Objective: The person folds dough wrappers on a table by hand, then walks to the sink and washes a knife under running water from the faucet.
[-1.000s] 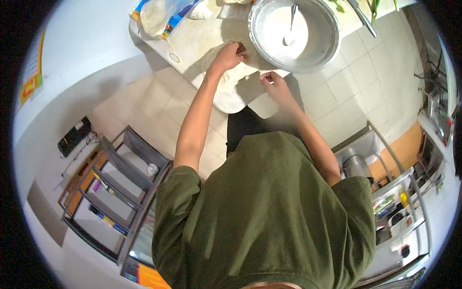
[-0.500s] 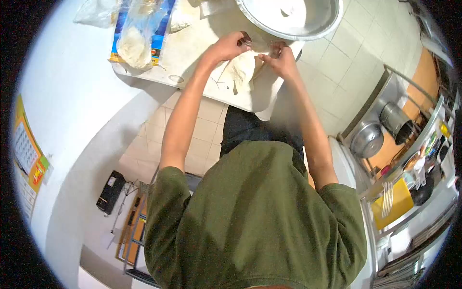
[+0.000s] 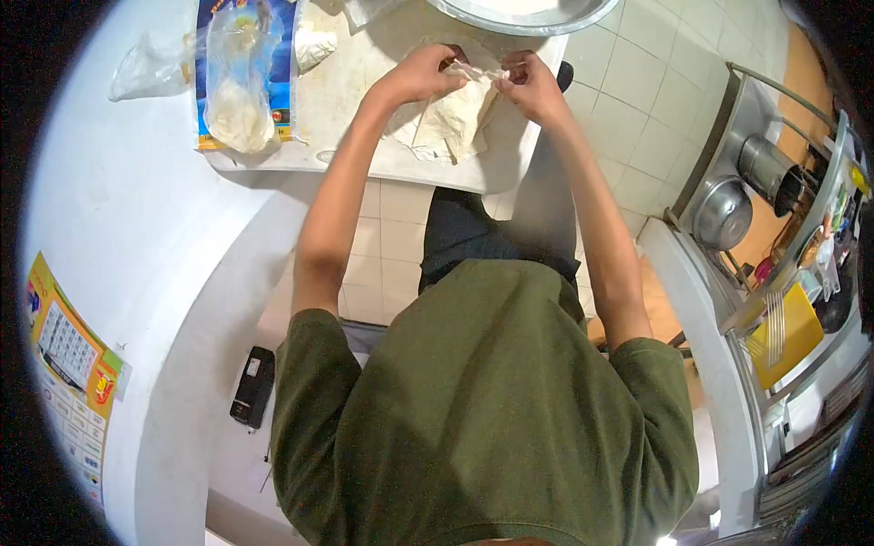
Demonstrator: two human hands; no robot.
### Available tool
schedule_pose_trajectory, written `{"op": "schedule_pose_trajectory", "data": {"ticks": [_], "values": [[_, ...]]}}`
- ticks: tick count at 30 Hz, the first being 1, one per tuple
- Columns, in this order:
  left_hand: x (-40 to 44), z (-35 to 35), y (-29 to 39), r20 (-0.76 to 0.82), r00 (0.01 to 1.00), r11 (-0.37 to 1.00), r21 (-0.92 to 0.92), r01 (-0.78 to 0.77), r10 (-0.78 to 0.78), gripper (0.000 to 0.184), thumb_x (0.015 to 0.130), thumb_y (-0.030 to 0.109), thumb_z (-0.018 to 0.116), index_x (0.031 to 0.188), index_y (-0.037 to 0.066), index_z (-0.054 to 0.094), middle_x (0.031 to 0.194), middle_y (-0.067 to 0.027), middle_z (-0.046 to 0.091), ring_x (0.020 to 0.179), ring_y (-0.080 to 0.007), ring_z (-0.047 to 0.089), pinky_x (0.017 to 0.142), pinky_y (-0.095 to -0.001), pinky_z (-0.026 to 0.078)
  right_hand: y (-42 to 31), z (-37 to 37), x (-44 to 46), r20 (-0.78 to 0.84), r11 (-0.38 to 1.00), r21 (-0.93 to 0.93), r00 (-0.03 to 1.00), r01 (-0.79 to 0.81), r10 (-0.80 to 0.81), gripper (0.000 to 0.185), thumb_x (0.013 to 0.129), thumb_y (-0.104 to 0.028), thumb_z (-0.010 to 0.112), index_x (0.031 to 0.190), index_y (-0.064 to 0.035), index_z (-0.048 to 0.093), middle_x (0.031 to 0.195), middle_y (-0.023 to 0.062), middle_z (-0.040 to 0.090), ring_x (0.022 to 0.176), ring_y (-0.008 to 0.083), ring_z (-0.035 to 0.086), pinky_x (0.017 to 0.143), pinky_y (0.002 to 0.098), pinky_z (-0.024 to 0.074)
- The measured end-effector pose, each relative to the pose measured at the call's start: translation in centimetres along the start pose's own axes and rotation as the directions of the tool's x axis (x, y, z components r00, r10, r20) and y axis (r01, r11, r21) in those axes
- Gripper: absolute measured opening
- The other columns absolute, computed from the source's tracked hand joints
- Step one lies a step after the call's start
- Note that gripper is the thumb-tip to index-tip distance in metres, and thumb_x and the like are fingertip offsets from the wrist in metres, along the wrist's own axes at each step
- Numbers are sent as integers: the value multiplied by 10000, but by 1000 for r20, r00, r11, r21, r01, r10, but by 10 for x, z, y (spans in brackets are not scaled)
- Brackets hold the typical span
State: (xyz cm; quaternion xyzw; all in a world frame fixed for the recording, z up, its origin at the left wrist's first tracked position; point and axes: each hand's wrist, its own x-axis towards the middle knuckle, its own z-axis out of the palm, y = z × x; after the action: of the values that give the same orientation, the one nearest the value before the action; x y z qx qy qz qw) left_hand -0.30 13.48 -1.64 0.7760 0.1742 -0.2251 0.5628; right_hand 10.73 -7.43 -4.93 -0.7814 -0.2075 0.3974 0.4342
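My left hand (image 3: pixel 430 75) and my right hand (image 3: pixel 533 89) are close together at the far side of a stack of thin, pale dough sheets (image 3: pixel 451 127). Fingers and thumbs of both hands are closed in a pinch on the edge of one dough sheet, which stretches slightly raised between them. The sheets under it lie flat and uneven on a white table (image 3: pixel 364 168), their corners pointing toward me. Part of the far edge is hidden behind my fingers.
Beyond my hands stands a large metal basin (image 3: pixel 546 30). Left on the table, a clear plastic bag with pale contents (image 3: pixel 238 118) lies on a blue and yellow printed sheet (image 3: pixel 202 109). A white wrapped roll (image 3: pixel 315 49) is beside it. Metal pots (image 3: pixel 724 214) stand far right.
My hands have drawn up an edge of the dough sheet, now stretched between them. The view has shifted, so the basin sits higher in the picture and the plastic bag lower.
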Motion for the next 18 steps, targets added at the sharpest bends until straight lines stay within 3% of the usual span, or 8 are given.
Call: {"op": "schedule_pose_trajectory", "data": {"ticks": [2,5,8,11,14,17,18], "values": [[-1,1,-1,-5,998,998,5,-68,68,324,788,152,737,1031,-43,652,869,-127,686,838,-180,622,759,-325,492,5,3,0,40,999,39,999,5,-7,485,799,-208,705,1170,70,565,933,144,657,822,239,630,774,334,512],[-6,10,-8,-180,978,992,-46,-114,104,280,791,105,720,1024,-36,655,900,-120,681,827,-173,611,750,-312,487,-11,-2,-11,120,999,-13,992,-45,47,505,792,-193,700,1203,65,559,941,155,655,800,221,617,734,337,503],[-10,7,-3,-117,989,982,-156,-109,91,245,800,88,706,1009,-25,647,935,-113,675,853,-174,609,776,-315,488,-27,-6,-18,145,995,-43,985,-88,94,471,792,-181,693,1186,45,569,930,167,629,840,215,602,736,343,490],[-10,2,-3,-19,996,992,-89,-90,89,224,813,97,704,1000,-7,636,938,-93,668,871,-174,603,801,-318,487,1,7,-14,-43,985,-151,995,88,-95,464,859,-188,692,1252,-4,529,986,103,593,844,163,580,773,311,503],[-12,8,-3,-62,993,993,-65,-103,99,160,835,93,701,948,12,622,916,-40,644,855,-129,585,782,-290,490,-28,1,-28,-131,981,-143,980,129,-148,468,797,-205,714,1191,-5,561,1065,195,529,969,302,576,829,381,482],[-15,14,-6,-119,983,978,-139,-153,137,109,839,64,671,916,11,615,899,-33,642,864,-134,587,798,-295,489,-37,-3,-36,-69,983,-158,993,88,-100,531,789,-240,737,1242,-38,548,1156,223,508,1048,347,551,898,407,471],[-17,15,-4,-113,984,982,-117,-151,138,102,841,58,660,917,8,613,903,-38,645,871,-144,592,815,-303,490,-34,-3,-36,-62,957,-239,981,162,-182,539,785,-250,744,1249,-53,552,1170,227,512,1069,356,540,916,416,465]]}}
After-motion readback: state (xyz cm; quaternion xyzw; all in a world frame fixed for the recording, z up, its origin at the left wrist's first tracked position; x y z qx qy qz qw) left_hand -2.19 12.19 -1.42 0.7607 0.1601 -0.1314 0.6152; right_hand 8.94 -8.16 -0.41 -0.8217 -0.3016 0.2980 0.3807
